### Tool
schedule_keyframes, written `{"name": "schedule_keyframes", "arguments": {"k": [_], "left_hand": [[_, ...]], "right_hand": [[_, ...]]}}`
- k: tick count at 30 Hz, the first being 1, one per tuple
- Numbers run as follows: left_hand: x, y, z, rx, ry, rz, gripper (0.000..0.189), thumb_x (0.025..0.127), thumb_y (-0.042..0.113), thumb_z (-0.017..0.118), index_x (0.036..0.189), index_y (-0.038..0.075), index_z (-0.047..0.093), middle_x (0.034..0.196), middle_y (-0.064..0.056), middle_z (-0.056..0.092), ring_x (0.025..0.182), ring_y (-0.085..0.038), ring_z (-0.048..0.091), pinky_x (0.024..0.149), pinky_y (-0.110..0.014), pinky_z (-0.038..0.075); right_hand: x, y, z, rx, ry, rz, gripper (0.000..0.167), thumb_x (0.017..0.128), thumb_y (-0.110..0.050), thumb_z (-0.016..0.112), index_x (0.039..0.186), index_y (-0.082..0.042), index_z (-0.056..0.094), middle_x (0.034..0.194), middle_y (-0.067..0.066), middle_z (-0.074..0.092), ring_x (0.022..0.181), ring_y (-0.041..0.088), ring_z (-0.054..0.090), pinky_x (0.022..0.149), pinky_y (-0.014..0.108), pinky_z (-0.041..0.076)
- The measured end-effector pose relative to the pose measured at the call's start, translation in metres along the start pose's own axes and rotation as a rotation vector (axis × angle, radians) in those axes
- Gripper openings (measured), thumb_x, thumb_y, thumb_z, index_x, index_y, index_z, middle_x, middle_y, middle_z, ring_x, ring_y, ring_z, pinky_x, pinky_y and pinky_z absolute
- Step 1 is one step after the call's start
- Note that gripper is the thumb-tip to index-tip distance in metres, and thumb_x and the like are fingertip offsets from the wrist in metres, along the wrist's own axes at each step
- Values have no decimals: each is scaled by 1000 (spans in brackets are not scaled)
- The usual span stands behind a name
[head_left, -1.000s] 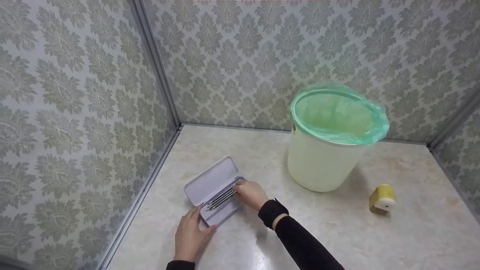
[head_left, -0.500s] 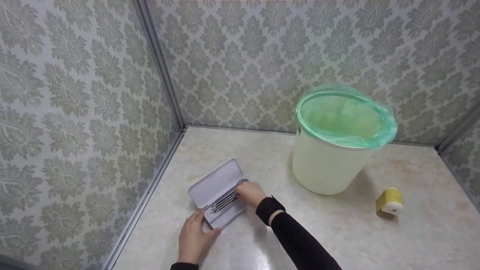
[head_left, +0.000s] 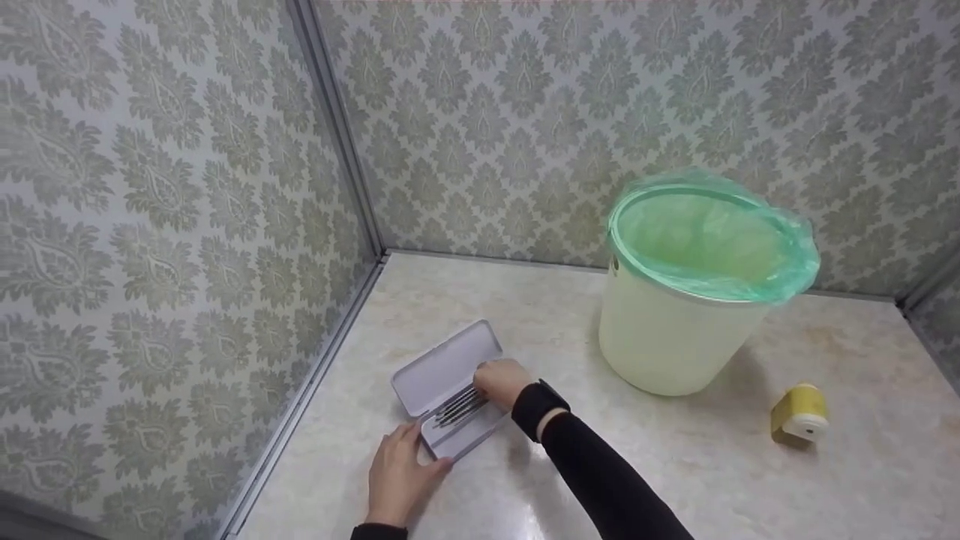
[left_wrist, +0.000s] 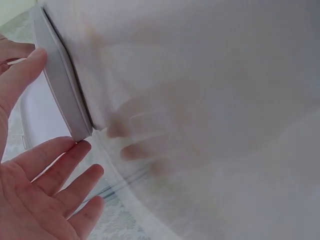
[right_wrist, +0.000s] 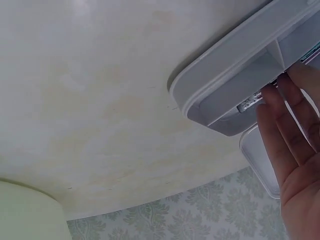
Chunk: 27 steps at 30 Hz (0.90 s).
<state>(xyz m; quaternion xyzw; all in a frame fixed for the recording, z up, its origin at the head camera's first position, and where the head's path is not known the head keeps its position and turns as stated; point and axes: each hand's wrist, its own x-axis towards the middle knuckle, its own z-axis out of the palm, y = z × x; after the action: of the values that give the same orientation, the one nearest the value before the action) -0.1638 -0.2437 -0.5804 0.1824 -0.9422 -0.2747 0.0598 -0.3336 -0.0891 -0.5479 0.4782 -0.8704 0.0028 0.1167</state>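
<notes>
A pale grey pencil case (head_left: 480, 435) lies on the table with its lid (head_left: 448, 367) swung back. Several dark, slim pencils (head_left: 457, 409) lie side by side in it. My left hand (head_left: 401, 476) holds the near left end of the case, thumb on one side and fingertips at the corner (left_wrist: 60, 75). Over the far end, my right hand (head_left: 504, 382) has its fingers curled down onto the pencils. From the right wrist, the fingertips touch them beside a divider, and one silver pencil end (right_wrist: 248, 102) shows. How many it pinches is hidden.
A cream bin (head_left: 667, 345) with a green liner (head_left: 712, 247) stands behind and right of the case. Farther right sits a small yellow and white box (head_left: 800, 415) with a dark hole, like a pencil sharpener. Patterned walls (head_left: 480, 135) border the table.
The head view has shifted, so everything sits slightly farther right in it. Both hands stay at the case; the right fingers remain on the pencils with little visible movement.
</notes>
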Motion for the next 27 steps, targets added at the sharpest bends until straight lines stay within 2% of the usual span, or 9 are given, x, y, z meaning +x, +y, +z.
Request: {"name": "schedule_keyframes", "arguments": {"k": [5, 7, 11, 16, 21, 27], "left_hand": [[-1, 1, 0, -10, -5, -16, 81, 72, 41, 91, 137, 3, 63, 141, -19, 62, 135, -40, 56, 119, -57, 39], [-1, 1, 0, -16, -4, -18, 81, 72, 42, 91, 137, 3, 63, 141, -18, 62, 135, -40, 56, 116, -57, 42], [-2, 1, 0, -28, 8, -8, 79, 72, 42, 91, 136, 4, 64, 140, -17, 63, 133, -39, 58, 112, -55, 46], [-2, 1, 0, -28, 17, 11, 79, 71, 41, 91, 135, 3, 64, 139, -18, 63, 131, -39, 59, 110, -55, 47], [-2, 2, 0, -13, 9, -4, 82, 71, 43, 91, 137, 4, 63, 140, -18, 63, 132, -39, 59, 111, -55, 47], [0, 4, 0, -4, -41, -66, 84, 71, 43, 91, 141, 8, 60, 144, -17, 60, 136, -38, 56, 114, -55, 44]], "right_hand": [[2, 0, -2, 8, -24, -13, 26, 70, -2, 74, 56, -12, 54, 70, 2, 72, 53, 12, 33, 48, 29, 36], [3, 1, -2, -7, -31, -30, 29, 70, -2, 73, 56, -13, 50, 68, 1, 70, 53, 11, 32, 48, 28, 34], [3, -1, -2, -100, -25, -77, 30, 72, -5, 73, 56, -14, 49, 67, 0, 70, 50, 12, 42, 47, 28, 40], [3, -1, -1, -194, -5, -118, 22, 76, -8, 73, 60, -15, 60, 67, -1, 71, 55, 14, 62, 51, 28, 49], [2, -1, 2, -248, -30, -146, 13, 80, -12, 71, 69, -18, 71, 73, -3, 73, 60, 13, 64, 54, 28, 49], [1, 0, 7, -279, -46, -160, 11, 81, -13, 70, 74, -20, 74, 76, -4, 74, 60, 13, 62, 54, 27, 46]]}}
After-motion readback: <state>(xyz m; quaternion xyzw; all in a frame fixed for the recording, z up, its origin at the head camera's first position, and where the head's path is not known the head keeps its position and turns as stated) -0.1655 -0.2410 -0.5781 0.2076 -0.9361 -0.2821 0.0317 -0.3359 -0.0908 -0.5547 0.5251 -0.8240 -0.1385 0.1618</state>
